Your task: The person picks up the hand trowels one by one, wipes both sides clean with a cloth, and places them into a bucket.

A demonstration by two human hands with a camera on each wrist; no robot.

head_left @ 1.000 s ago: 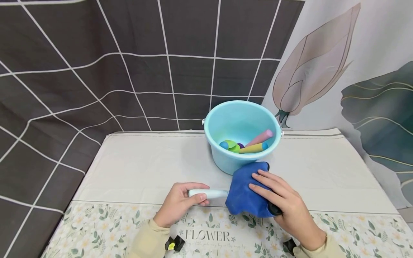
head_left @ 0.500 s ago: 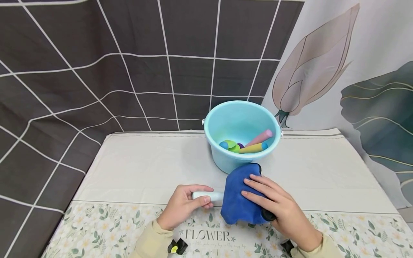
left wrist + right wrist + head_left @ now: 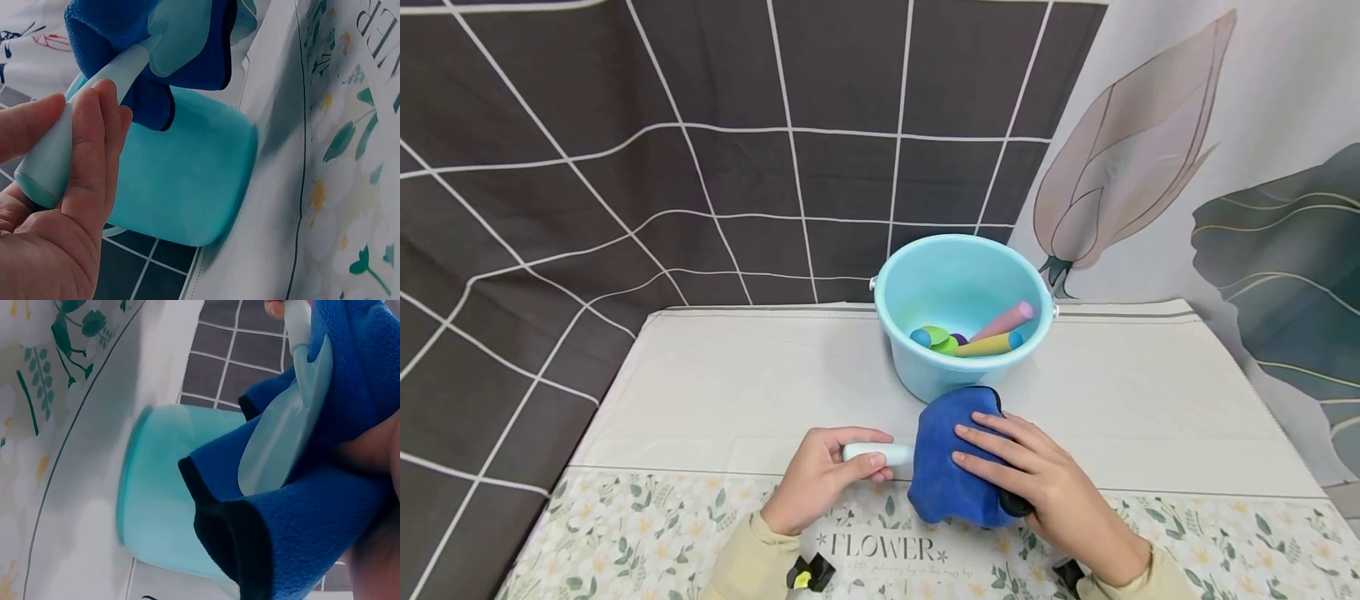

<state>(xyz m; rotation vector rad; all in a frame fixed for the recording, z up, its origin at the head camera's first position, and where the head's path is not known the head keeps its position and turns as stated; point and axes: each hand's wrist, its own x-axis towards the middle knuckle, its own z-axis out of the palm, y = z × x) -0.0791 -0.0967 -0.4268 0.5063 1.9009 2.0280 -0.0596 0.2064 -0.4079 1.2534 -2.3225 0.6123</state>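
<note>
A toy shovel is held sideways in front of the bucket, its pale blue handle (image 3: 880,454) pinched between the thumb and fingers of my left hand (image 3: 820,475). My right hand (image 3: 1048,479) grips a blue cloth (image 3: 942,467) with black edging, wrapped against the shovel's blade. From above, the cloth covers that blade; the right wrist view shows its translucent teal blade (image 3: 275,440) from below, with the thumb pressing through the cloth's folds. In the left wrist view, the handle (image 3: 119,70) runs up into the cloth (image 3: 103,28).
Just beyond the hands stands a light blue bucket (image 3: 917,371). Inside it lie a pink-handled piece (image 3: 1003,321), a yellow one (image 3: 985,345) and green pieces (image 3: 942,340). A white and floral tablecloth (image 3: 737,383) covers the table, with a dark gridded curtain (image 3: 842,175) behind.
My right hand and the cloth have moved left and slightly nearer to me, so less of the handle shows. My left hand has shifted only a little to the right.
</note>
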